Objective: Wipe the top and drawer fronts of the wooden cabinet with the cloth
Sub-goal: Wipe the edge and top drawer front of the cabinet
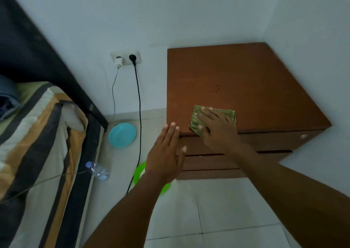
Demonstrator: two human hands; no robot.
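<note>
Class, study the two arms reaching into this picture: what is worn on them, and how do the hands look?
Both forearms are bare to the frame's edge: no sleeves, watch or bracelets show. The left hand wears nothing, and its short, pale fingernails are visible. The right hand has similar nails; a small glint on one finger may be a ring, too tiny to confirm.

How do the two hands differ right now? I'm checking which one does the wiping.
The right hand lies flat on the green cloth, pressing it onto the cabinet top near the front edge; the left hand holds nothing. The right hand rests on the top, while the left hand is at the cabinet's front left corner; contact there is unclear. Both are bare, with fingers extended.
</note>
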